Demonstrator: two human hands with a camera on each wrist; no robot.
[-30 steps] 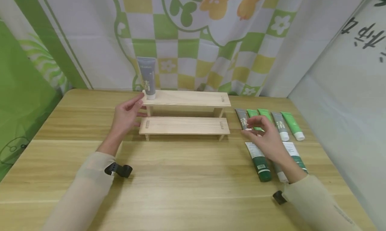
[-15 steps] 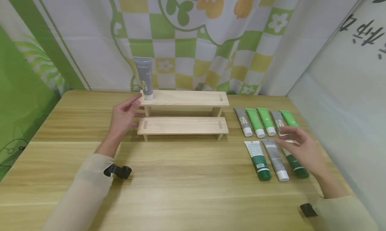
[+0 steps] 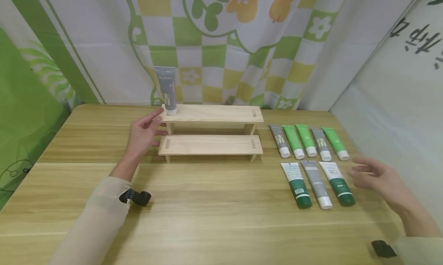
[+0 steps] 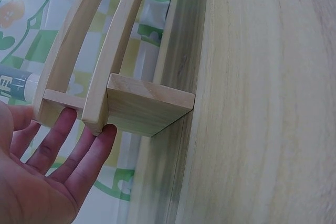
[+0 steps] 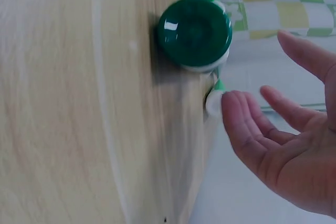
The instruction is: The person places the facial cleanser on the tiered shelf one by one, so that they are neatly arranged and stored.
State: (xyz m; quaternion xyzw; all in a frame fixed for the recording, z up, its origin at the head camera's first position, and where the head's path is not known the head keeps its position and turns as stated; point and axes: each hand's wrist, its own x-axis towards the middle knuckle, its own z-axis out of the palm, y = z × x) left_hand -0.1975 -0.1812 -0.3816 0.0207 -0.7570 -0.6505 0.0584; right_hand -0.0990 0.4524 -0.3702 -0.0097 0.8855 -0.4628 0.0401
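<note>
Presently, from my post, I see a checked curtain [image 3: 238, 53] hanging behind a wood-grain desk [image 3: 214, 203], and a white panel [image 3: 394, 92] with black writing along the right side. Towards the back of the desk sits a pale wooden stand [image 3: 210, 145] in two tiers, the higher one behind the lower. My left hand [image 3: 145, 130] is at the stand's left end, its fingers spread; through the left wrist view I see their tips resting against the wood. My right hand [image 3: 380, 180] is over at the desk's right side, fingers loosely bent and partly spread, just beside the tubes. Of these, a grey-blue tube [image 3: 167, 90] stands upright on its white cap at the left end of the upper tier. The others lie flat on the desk to the stand's right, caps towards me: a back row [image 3: 292, 141] of five, running grey, green, green, grey, green, and a front row [image 3: 316, 184] of three, with a grey one between two in white and dark green. Up close in the right wrist view, a dark green cap [image 5: 194, 32] is nearest the lens; that picture is blurry, so it probably belongs to the front row's rightmost tube.
</note>
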